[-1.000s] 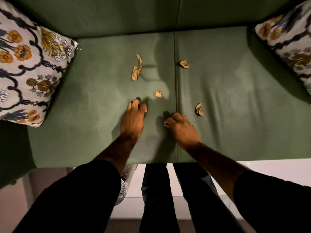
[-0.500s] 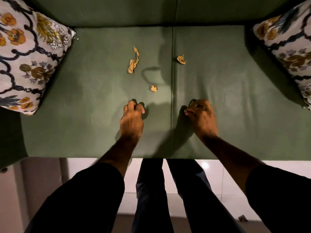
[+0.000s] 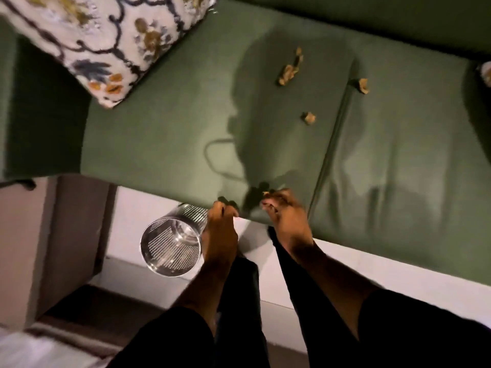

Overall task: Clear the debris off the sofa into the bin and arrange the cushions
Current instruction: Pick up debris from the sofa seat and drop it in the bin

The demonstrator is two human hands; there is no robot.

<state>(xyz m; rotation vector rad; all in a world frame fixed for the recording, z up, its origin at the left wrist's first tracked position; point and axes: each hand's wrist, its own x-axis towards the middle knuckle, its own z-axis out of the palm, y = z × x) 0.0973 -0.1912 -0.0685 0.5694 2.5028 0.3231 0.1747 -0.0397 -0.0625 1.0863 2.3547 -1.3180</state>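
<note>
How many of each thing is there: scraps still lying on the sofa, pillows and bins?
Crumpled tan paper scraps lying on the green sofa seat: 3
Flowery patterned cushions: 2, the second only a sliver
Shiny perforated metal bin: 1
Total: 6

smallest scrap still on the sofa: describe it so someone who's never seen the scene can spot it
Start at the green sofa seat and find the seam between its two cushions. Just left of that seam, about midway from backrest to front edge, lies a small tan scrap. It is a compact nugget, nearer the hands than the long twisted scrap and the scrap right of the seam.
</note>
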